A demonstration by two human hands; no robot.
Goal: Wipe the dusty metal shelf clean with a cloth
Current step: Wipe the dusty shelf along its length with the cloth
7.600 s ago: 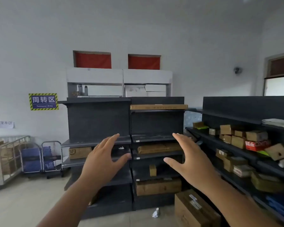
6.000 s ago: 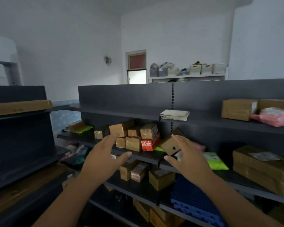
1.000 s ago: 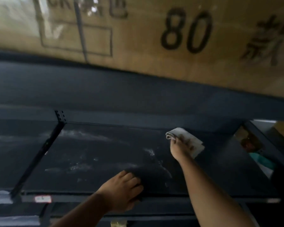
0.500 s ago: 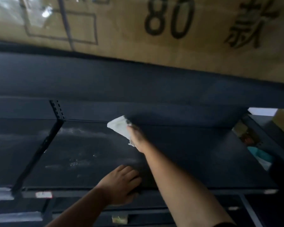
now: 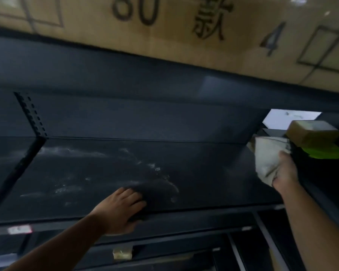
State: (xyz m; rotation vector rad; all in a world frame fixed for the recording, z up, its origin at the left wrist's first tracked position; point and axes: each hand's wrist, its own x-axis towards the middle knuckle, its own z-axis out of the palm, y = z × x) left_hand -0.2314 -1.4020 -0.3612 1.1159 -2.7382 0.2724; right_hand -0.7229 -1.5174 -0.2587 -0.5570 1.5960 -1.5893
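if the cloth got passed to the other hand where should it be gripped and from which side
Grip the free upper bunch of the cloth, the part standing clear above the right hand. Come from the left, over the open shelf: a box crowds the right side, and the left hand sits that way.

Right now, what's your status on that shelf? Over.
Right hand gripping cloth at shelf's right end. Left hand flat on shelf front edge. Dust streaks remain left and centre. Small box close beside the cloth.
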